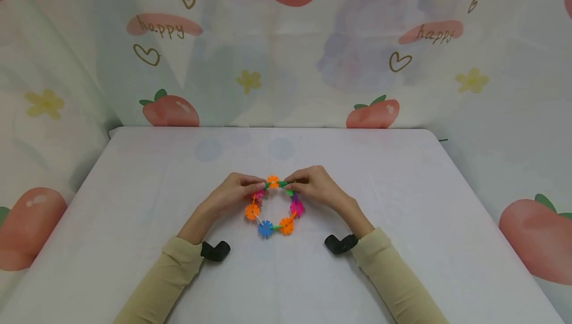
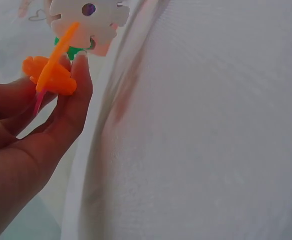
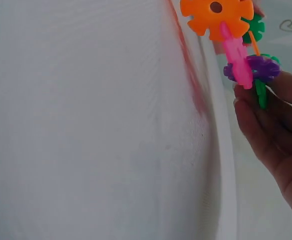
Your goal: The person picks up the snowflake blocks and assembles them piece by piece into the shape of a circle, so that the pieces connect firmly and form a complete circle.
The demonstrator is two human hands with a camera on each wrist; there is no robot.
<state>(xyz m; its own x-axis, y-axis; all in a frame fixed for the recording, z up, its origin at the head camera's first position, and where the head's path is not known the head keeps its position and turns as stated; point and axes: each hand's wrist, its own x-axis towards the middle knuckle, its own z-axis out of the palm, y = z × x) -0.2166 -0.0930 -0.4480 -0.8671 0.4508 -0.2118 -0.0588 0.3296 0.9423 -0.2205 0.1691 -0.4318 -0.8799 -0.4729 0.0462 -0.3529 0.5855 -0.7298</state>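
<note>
A ring of notched plastic snowflake discs [image 1: 286, 226], slotted one into another, is held up between both hands in the head view. Its colours are orange, blue, white, pink, purple and green. My left hand [image 1: 232, 191] pinches the ring at its upper left, close to an orange disc [image 2: 60, 80] in the left wrist view. At the upper right my right hand [image 1: 318, 185] pinches it, with fingertips near a purple disc [image 3: 263, 69] and a green one [image 3: 261, 94]. A blue disc [image 1: 265, 229] sits at the ring's lower side. The fingers partly hide the pieces they grip.
Beneath the hands spreads a table with a white cloth [image 1: 277, 284]. Behind it hangs a backdrop curtain [image 1: 286, 66] printed with fruit, hearts and flowers. A black wrist mount [image 1: 216, 251] is on the left wrist, another black mount [image 1: 340, 244] on the right.
</note>
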